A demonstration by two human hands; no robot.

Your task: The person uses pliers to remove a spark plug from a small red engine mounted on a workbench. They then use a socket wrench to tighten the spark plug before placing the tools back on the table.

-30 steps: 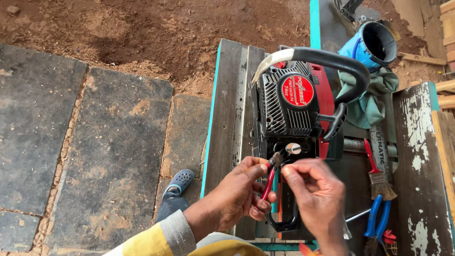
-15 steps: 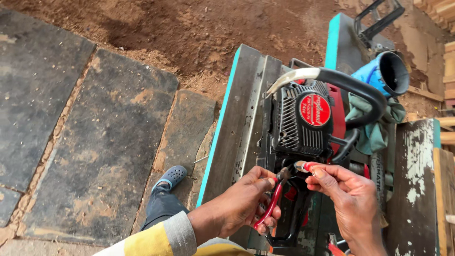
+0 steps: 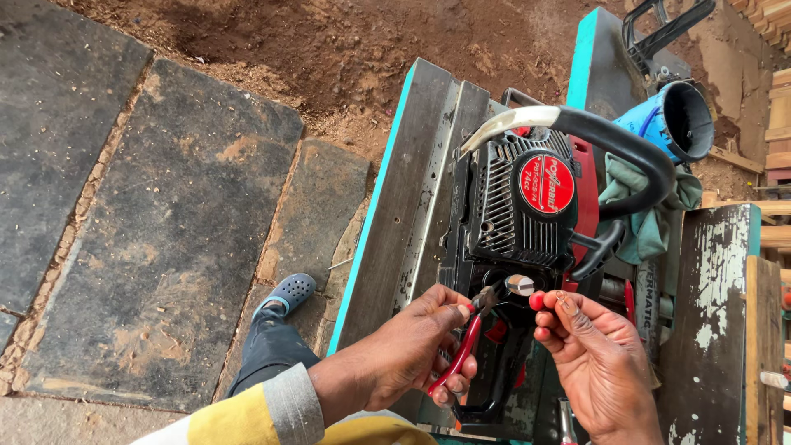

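I see my left hand (image 3: 412, 354) wrapped around the red handles of a pair of pliers (image 3: 463, 350), fingers clamped on them, with the metal nose pointing up at the lower part of a black and red chainsaw engine (image 3: 519, 214). The nose sits just beside a round silver cap (image 3: 520, 284) on the engine body. My right hand (image 3: 597, 363) is apart from the left, its fingertips pinched together on a small red piece (image 3: 536, 301) right next to that cap. The engine lies on a worn wooden workbench (image 3: 412, 189) with a turquoise edge. A blue funnel (image 3: 671, 124) and a green cloth (image 3: 647, 210) lie beyond the black curved handle (image 3: 626, 144). Below the bench, a blue shoe (image 3: 288, 290) stands on dark stone slabs (image 3: 165, 222)
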